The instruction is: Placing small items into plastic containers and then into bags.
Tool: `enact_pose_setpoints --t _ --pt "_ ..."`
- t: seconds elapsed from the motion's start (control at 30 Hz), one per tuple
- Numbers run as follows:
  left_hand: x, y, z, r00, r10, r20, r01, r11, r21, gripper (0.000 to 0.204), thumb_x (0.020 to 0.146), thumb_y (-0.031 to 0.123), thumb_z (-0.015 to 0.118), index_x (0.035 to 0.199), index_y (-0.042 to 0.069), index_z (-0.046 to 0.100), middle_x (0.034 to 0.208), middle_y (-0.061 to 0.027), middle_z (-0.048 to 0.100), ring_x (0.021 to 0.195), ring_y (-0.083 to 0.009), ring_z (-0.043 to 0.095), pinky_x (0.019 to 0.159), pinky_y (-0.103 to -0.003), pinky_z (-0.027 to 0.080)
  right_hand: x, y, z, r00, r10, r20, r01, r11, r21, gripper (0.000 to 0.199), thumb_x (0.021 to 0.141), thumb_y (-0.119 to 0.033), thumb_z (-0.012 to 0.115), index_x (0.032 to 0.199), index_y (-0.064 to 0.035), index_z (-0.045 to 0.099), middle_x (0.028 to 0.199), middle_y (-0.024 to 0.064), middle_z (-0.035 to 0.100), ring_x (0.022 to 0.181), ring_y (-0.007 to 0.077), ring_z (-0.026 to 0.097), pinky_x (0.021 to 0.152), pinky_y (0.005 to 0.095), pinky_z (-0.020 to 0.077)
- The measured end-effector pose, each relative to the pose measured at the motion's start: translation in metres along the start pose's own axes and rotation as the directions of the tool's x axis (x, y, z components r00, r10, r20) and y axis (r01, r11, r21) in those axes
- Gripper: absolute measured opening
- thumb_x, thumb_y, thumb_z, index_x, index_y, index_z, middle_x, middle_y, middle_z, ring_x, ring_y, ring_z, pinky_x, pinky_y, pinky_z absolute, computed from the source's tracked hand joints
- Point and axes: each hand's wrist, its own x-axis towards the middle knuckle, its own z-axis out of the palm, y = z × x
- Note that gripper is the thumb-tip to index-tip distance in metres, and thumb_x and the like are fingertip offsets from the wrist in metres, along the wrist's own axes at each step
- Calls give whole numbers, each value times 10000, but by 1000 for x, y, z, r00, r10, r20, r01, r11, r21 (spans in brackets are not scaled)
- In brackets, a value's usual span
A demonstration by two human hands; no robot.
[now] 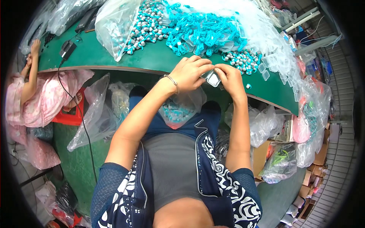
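Left hand (193, 72) and right hand (229, 78) half-hide 1 small clear case (213, 78).

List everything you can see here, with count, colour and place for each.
small clear case: one, see-through, between both hands at the table edge
table: one, green, across the top
cord pile: one heap, turquoise, top centre of the table
small capsules: many, turquoise and silver, beside the cords
empty clear cases: many, see-through, right side of the table
plastic bags: several, clear, under and around the table
cardboard boxes: a few, brown, lower right
bracelet: one, silver, left wrist
left hand: grip on the case
right hand: grip on the case
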Motion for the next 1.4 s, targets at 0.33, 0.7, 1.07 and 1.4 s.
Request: enact_pose_setpoints --t 0.33,0.7,1.07,1.4 --pt "0 28 11 952 -269 -148 294 937 186 549 703 472 785 1071 95 634 974 -68 553 935 -264 551 756 -403 418 -37 29 -53 844 83 -529 -219 955 -199 106 849 -84 672 943 -65 718 907 85 681 816 256 621 761 363 505" --pt "-7 38 10 932 -315 -178 346 918 192 550 758 471 747 1084 44 631 931 -83 569 893 -272 565 734 -402 423 -59 53 -40 913 124 -390 -277 888 -366 96 836 -49 673 927 -26 694 942 135 651 911 305 635 796 405 507" --pt "-12 -36 -13 800 -372 -471 445 894 49 185 788 110 715 969 115 677 863 -81 606 828 -316 620 722 -437 498 -24 5 12 946 -54 -320 57 998 0 148 790 50 663 921 -16 685 924 131 647 850 272 646 746 344 522" --pt "18 -65 -29 924 -335 -184 380 857 349 244 794 40 600 948 161 748 915 -73 590 917 -272 608 760 -402 508 -7 -16 27 939 -157 -305 177 983 39 158 774 71 671 913 -5 677 916 127 647 845 268 646 739 352 518"
